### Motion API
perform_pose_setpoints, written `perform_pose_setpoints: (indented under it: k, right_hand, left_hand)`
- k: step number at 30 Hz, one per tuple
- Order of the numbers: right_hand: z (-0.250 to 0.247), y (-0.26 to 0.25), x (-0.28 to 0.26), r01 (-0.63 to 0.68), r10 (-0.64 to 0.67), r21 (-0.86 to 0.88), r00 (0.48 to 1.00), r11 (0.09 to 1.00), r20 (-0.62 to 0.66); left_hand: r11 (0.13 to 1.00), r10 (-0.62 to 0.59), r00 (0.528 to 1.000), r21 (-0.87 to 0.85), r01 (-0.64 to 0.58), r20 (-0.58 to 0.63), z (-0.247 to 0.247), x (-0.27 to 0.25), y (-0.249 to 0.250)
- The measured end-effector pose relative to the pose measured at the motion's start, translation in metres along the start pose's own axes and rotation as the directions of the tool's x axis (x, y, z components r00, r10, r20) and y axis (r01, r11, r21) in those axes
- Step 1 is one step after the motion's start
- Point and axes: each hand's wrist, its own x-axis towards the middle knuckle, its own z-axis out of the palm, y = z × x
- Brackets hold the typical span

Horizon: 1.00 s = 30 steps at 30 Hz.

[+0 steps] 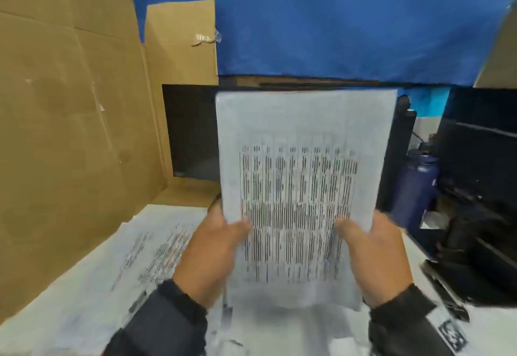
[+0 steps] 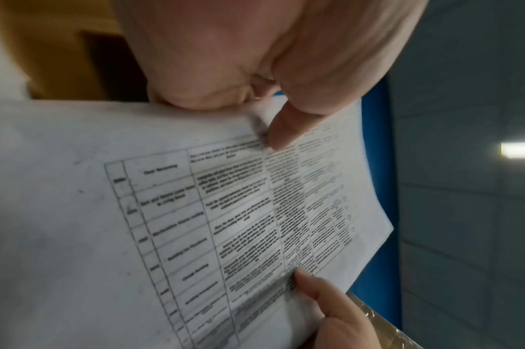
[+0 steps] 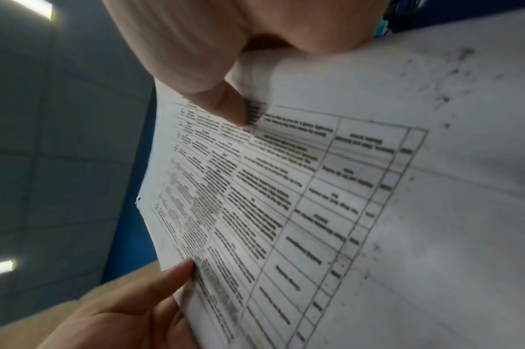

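Note:
A white sheet printed with a table [image 1: 302, 188] is held up in the air in front of me, both hands gripping its side edges. My left hand [image 1: 215, 244] pinches the left edge, thumb on the printed face and fingers behind. My right hand [image 1: 372, 246] pinches the right edge the same way. In the left wrist view the sheet [image 2: 195, 212] fills the frame with the left hand's thumb [image 2: 282, 132] pressed on the print. In the right wrist view the sheet [image 3: 344, 189] shows the right hand's thumb [image 3: 228, 106] on it.
More printed papers [image 1: 156, 252] lie on the white table [image 1: 56, 311] below. Brown cardboard [image 1: 70, 104] stands at the left, a dark monitor [image 1: 193, 132] behind the sheet, a blue backdrop [image 1: 335, 20] above. A dark blue bottle [image 1: 416, 188] and black equipment [image 1: 475, 188] sit at the right.

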Motion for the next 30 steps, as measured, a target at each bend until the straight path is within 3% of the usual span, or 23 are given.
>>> perform_pose_setpoints:
  k: [5,8,14,20,30]
  right_hand:
    - [0.007,0.052,-0.017,-0.158,0.151,0.109,0.986,0.981,0.070]
    - [0.009,0.074,-0.019,-0.156,0.153,0.105,0.988,0.982,0.037]
    - [0.005,0.057,-0.005,-0.076,0.081,0.250,0.997,0.965,-0.011]
    - [0.010,0.051,-0.016,-0.062,0.062,0.212,0.998,0.975,0.007]
    - [0.009,0.048,-0.015,-0.100,0.101,0.206,0.995,0.973,0.010]
  left_hand:
    - [0.986,-0.159,0.982,0.034,0.163,-0.103,0.006,-0.002,-0.060]
    - [0.976,-0.218,0.969,-0.022,0.217,-0.119,0.003,-0.002,-0.078]
    - [0.982,-0.187,0.969,-0.059,0.180,-0.161,0.005,0.001,-0.087]
    - [0.968,-0.243,0.964,-0.094,0.234,-0.106,0.005,-0.005,-0.095]
    - [0.974,-0.211,0.975,-0.097,0.205,-0.062,0.001,-0.007,-0.097]
